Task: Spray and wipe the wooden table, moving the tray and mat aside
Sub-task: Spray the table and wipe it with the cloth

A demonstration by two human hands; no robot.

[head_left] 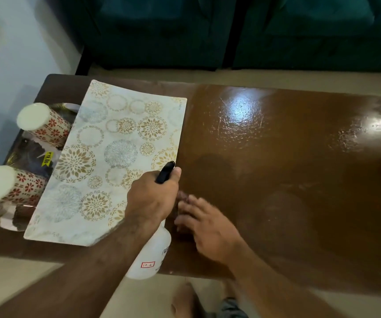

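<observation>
The glossy brown wooden table (288,152) fills the middle of the view. A white mat (116,157) printed with gold and grey circles lies on its left part, its left edge resting over a shiny metal tray (3,218). My left hand (152,198) grips the black trigger head of a translucent white spray bottle (152,255) at the mat's right edge, nozzle pointing away from me. My right hand (208,228) is blurred, its fingers spread just over the table next to the bottle. Whether anything lies under those fingers is unclear.
Two patterned cups with white tops (40,120) (6,184) stand on the tray at the table's left end. A dark teal sofa (231,31) runs along the far side. My foot (185,299) shows on the tiled floor below the near edge.
</observation>
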